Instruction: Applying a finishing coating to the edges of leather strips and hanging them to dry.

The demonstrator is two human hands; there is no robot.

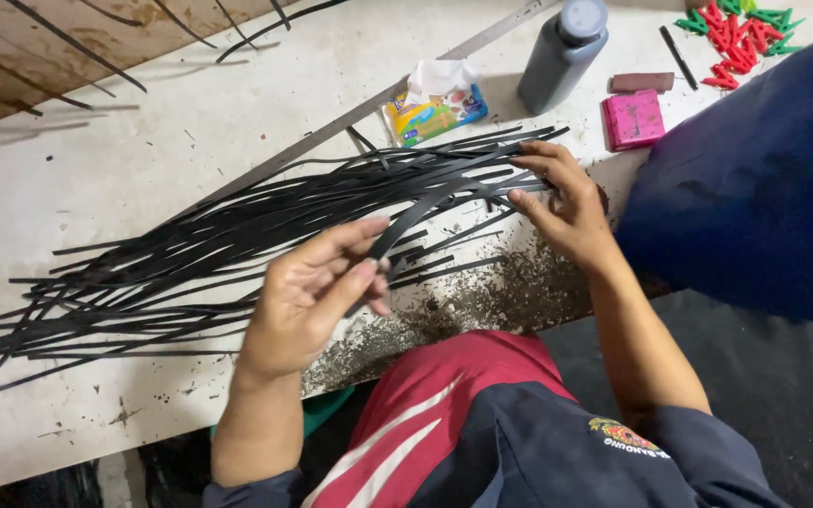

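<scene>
strip in hand: we see one black strip lifted off the heap, running slantwise between the two hands.
left hand: our left hand has its fingers pinched on the lower end of the black strip, thumb on top.
right hand: our right hand has its fingers clenched lightly on the upper end of the same strip, just above the heap's right end.
heap: a loose pile of black strips lies fanned across the counter, touching one another, ends spread to the left.
counter edge: we note dark crumbs and scrapings near the front edge, below the hands.
beyond the heap: a long metal ruler lies slantwise behind the strips; a small colourful packet with white paper sits beside it.
far right: a grey bottle stands upright, near a pink block, a brown eraser-like bar and a cluster of red and green clips.
right side: a blue sleeve of another person fills the corner.
</scene>
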